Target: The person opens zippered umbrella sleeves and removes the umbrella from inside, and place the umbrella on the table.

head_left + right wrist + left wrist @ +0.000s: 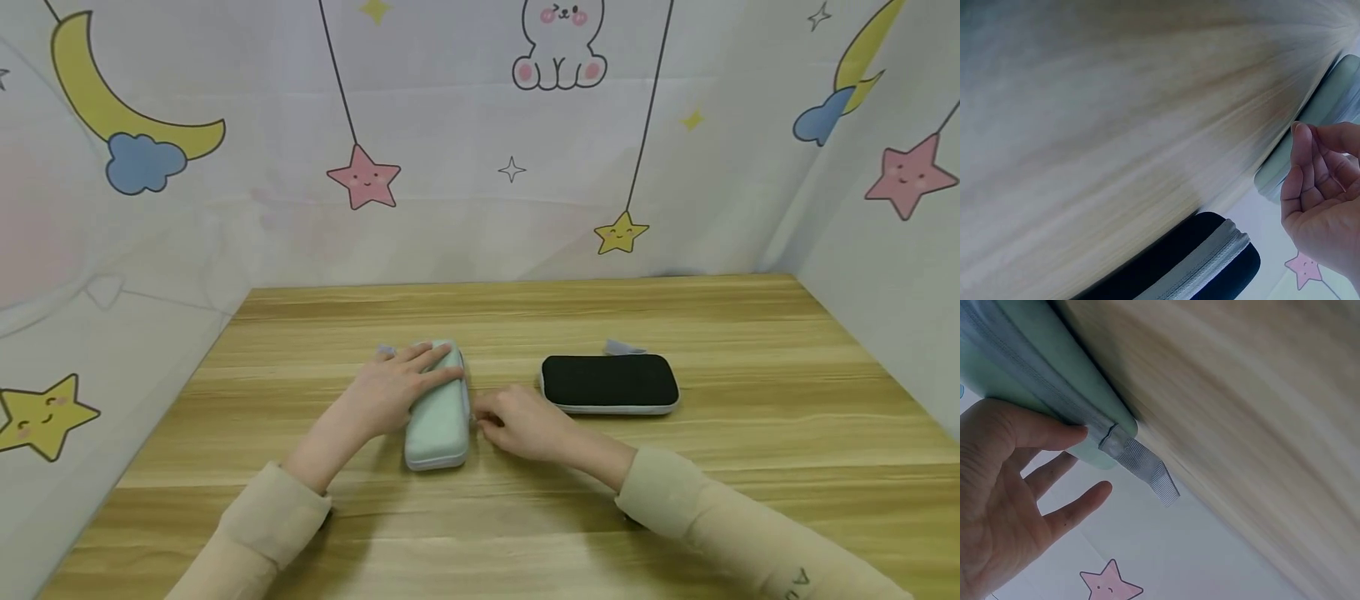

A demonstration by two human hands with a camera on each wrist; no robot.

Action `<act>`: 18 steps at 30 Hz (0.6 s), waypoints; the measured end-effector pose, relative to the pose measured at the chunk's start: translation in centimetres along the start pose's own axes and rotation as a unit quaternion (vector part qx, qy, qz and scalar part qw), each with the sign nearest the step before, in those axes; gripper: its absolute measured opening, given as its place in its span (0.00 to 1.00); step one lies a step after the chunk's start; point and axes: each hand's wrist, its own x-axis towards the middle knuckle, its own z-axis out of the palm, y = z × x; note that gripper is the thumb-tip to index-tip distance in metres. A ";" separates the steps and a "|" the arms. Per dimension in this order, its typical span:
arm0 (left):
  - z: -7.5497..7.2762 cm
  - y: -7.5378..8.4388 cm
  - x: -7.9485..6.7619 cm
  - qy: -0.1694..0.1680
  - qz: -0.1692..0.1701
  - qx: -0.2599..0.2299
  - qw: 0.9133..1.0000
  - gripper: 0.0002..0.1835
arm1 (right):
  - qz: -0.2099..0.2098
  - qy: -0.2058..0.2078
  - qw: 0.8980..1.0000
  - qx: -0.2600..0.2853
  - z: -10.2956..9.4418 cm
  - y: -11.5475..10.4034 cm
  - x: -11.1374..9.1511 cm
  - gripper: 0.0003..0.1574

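Observation:
A mint-green zip pencil case (437,425) lies lengthwise, left of the table's middle. My left hand (382,396) holds it from the left, fingers over the top and thumb against the side. Close to that thumb (1063,432), a grey fabric tab (1141,465) sticks out from the case's end. Along the opposite long side is my right hand (525,423), its thumb and forefinger tips together by the zip edge. They appear to pinch a zipper pull, mostly hidden behind the fingertips. In the right wrist view the right hand (1325,194) partly covers the green case (1322,100).
To the right lies a black zip pencil case (609,381) with a pale zip band and a grey tab (624,347) at its far side. Both stand on a wood-grain table (525,533). A printed white cloth (465,108) hangs behind the table's far edge.

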 end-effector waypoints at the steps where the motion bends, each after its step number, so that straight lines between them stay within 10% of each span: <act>1: 0.0 0.0 0.0 -0.001 -0.002 0.000 1.000 0.43 | -0.002 0.001 1.000 -0.001 0.0 0.0 0.0 0.13; 18: 0.0 0.5 0.2 -0.002 -0.019 -0.002 1.000 0.43 | 0.000 0.005 1.000 -0.009 -0.2 0.1 -0.3 0.14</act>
